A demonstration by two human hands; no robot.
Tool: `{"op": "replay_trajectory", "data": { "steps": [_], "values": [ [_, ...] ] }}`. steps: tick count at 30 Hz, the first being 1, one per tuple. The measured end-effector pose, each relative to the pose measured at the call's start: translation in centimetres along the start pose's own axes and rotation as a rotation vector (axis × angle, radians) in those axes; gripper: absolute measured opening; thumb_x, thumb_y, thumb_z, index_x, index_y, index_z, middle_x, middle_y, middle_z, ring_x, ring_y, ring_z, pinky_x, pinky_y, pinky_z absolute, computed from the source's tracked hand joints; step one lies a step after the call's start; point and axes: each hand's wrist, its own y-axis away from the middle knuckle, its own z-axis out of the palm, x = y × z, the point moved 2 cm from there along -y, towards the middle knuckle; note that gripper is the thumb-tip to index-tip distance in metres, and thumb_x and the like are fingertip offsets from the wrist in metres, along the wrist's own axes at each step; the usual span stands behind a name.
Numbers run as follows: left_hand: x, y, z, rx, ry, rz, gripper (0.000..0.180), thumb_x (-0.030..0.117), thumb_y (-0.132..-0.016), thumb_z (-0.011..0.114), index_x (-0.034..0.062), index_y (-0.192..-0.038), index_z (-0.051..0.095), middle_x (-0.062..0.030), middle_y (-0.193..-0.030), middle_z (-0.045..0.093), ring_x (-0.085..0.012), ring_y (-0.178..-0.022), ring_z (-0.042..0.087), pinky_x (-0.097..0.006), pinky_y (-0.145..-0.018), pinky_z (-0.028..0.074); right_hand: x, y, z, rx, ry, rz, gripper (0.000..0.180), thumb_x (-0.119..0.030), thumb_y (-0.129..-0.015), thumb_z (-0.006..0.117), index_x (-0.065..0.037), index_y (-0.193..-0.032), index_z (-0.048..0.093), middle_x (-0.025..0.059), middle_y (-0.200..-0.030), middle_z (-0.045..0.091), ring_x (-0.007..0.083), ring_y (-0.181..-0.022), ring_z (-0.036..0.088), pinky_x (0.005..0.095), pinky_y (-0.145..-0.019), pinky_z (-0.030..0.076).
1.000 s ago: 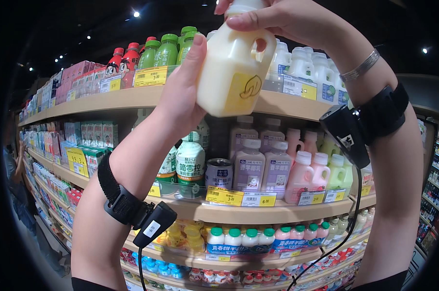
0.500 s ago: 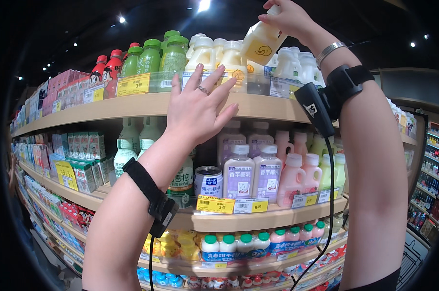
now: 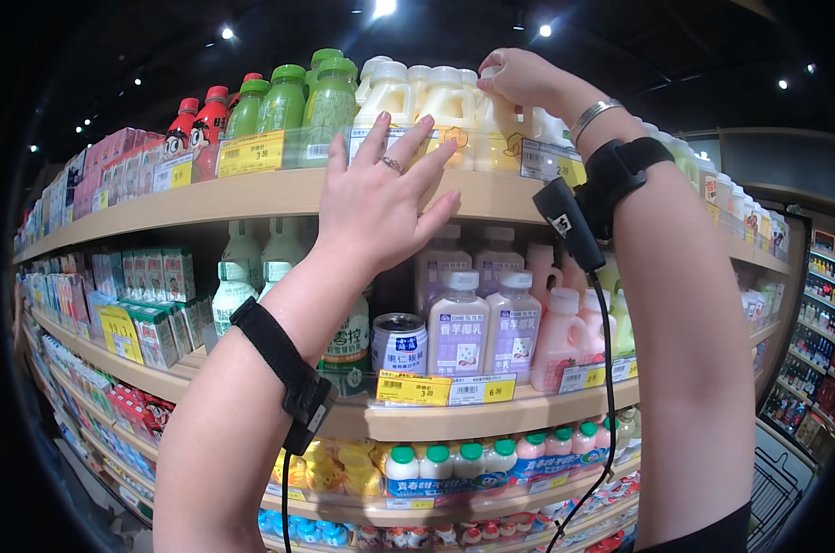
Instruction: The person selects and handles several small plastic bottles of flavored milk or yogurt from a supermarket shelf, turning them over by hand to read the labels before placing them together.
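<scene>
A right hand [image 3: 521,76] grasps the top of a jug [image 3: 498,120] at the upper shelf [image 3: 500,195], the body lying at 7 o'clock from the palm, its long axis close to upright. The right hand is the nearer. The left hand [image 3: 371,203] holds nothing, fingers spread before the shelf edge, with the jug at 2 o'clock from it; whether its fingertips touch the clear lip [image 3: 298,147] cannot be told, nor whether the jug's base bears on the board.

The jug is smooth, pale-yellow plastic, just beside white-capped cream jugs [image 3: 450,101] with looped handles. At 9 o'clock, green bottles [image 3: 284,101] round off at the shoulders beneath ridged caps. The shelf front is pale and wood-toned, the lip glossy and see-through.

At 6 o'clock, one level down, stand squarish purple bottles [image 3: 459,327]; at 7 o'clock, a metal-rimmed can [image 3: 399,346]; at 5 o'clock, pink jugs [image 3: 565,341]. A shiny silver bangle [image 3: 595,118] circles the right wrist; a matte black strap [image 3: 268,341] wraps the left forearm.
</scene>
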Motion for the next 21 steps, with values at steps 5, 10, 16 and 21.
{"op": "replay_trajectory", "data": {
  "steps": [5, 10, 16, 21],
  "values": [
    [0.0, 0.0, 0.0, 0.037, 0.025, 0.009, 0.044, 0.046, -0.078, 0.045, 0.0259, -0.118, 0.048, -0.0025, -0.126, 0.043, -0.0312, -0.117, 0.038, -0.056, -0.092, 0.025, 1.0, -0.5, 0.5, -0.029, 0.066, 0.030, 0.033, -0.026, -0.084, 0.051, -0.003, -0.107, 0.052, 0.0126, -0.093, 0.058, 0.0191, -0.073, 0.057, 0.0262, -0.061, 0.046],
    [0.0, 0.1, 0.2, 0.033, 0.026, 0.019, 0.044, 0.044, -0.078, 0.045, 0.0264, -0.119, 0.047, -0.0024, -0.126, 0.043, -0.0310, -0.117, 0.037, -0.055, -0.093, 0.025, 1.0, 1.7, 0.6, 0.324, 0.373, -0.282, 0.040, -0.034, -0.086, 0.044, -0.005, -0.113, 0.049, 0.0148, -0.105, 0.056, 0.0291, -0.096, 0.054, 0.0351, -0.081, 0.044],
    [0.0, -0.1, -0.2, 0.025, 0.024, 0.004, 0.043, 0.043, -0.079, 0.045, 0.0252, -0.118, 0.048, -0.0020, -0.127, 0.042, -0.0303, -0.118, 0.036, -0.051, -0.095, 0.024, -2.8, 16.4, -4.2, 0.644, -0.045, -0.637, 0.017, -0.016, -0.080, 0.050, -0.001, -0.088, 0.055, 0.0136, -0.082, 0.058, 0.0268, -0.076, 0.057, 0.0323, -0.067, 0.044],
    [0.3, 4.0, -2.3, -0.103, 0.150, -0.125, 0.041, 0.033, -0.080, 0.049, 0.0184, -0.118, 0.048, -0.0038, -0.133, 0.032, -0.0331, -0.124, 0.025, -0.054, -0.097, 0.019, 0.1, 35.6, 1.4, -0.062, -0.295, -0.423, 0.014, -0.008, -0.072, 0.055, -0.001, -0.083, 0.060, 0.0095, -0.075, 0.061, 0.0202, -0.065, 0.058, 0.0290, -0.062, 0.044]
  ]
}}
